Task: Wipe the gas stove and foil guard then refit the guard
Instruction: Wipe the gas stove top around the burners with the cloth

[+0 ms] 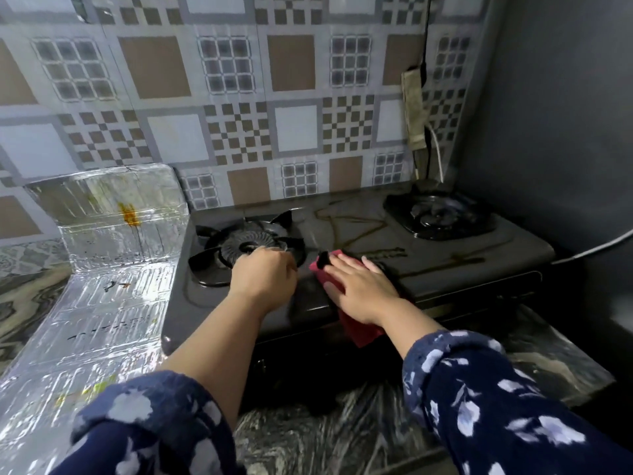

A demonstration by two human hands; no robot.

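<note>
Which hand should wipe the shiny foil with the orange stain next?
Probably the right hand: it already presses flat on the red cloth. The left hand sits nearer the foil guard but grips the burner grate, with no cloth.

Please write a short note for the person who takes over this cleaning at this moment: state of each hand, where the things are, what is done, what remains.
Left hand: fingers curled at the left burner grate; whether the grip holds it I cannot tell.
Right hand: flat, pressing the red cloth on the front middle of the gas stove.
Foil guard: off the stove, lying to its left, its far end standing up against the tiled wall, orange stain showing.
Done: stove wiping is under way.
Left: finish the stove, wipe the guard, refit it.
</note>
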